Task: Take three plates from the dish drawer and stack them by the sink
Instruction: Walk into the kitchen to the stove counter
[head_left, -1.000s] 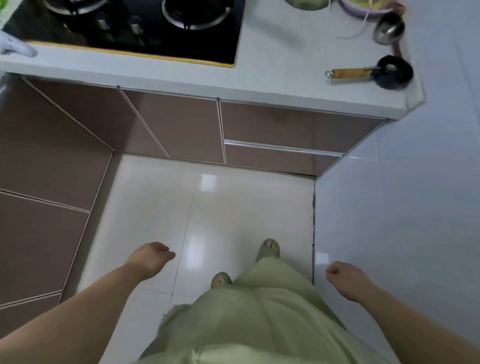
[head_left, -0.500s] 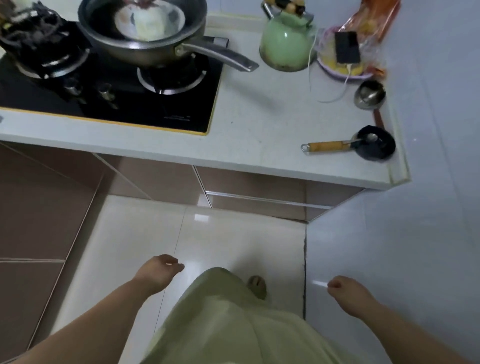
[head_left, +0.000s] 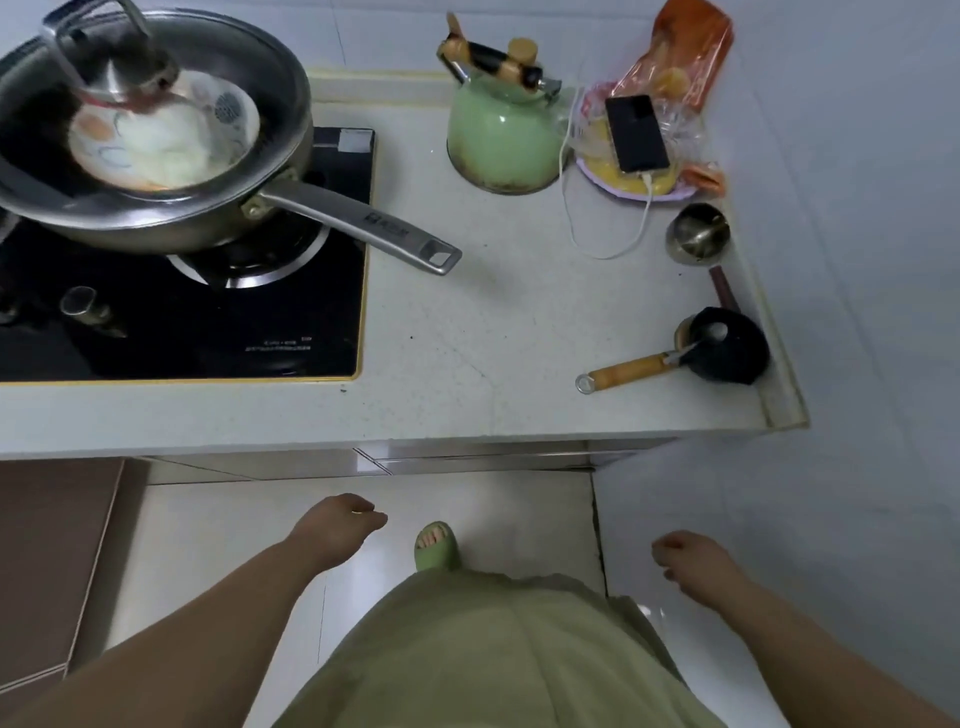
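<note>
My left hand (head_left: 337, 527) hangs low over the white floor tiles, fingers loosely curled, holding nothing. My right hand (head_left: 688, 558) hangs at the same height next to the white wall, also curled and empty. Just ahead, under the white countertop (head_left: 467, 343), only a thin strip of the drawer fronts (head_left: 483, 458) shows. No drawer stands open. No loose plate and no sink are in view. A patterned dish (head_left: 156, 135) lies inside a steel pan (head_left: 280, 93) on the stove.
The black gas hob (head_left: 208, 322) fills the counter's left. The pan's handle (head_left: 363, 228) juts right. A green kettle (head_left: 501, 140), a charging phone (head_left: 636, 132), a metal cup (head_left: 696, 231) and a black ladle (head_left: 727, 351) sit at the right. Brown cabinets (head_left: 47, 561) line the left.
The view has tilted up and closed in on the counter: the drawer fronts have slid almost out of sight and the pan and kettle have come into view. Both hands stay low and empty.
</note>
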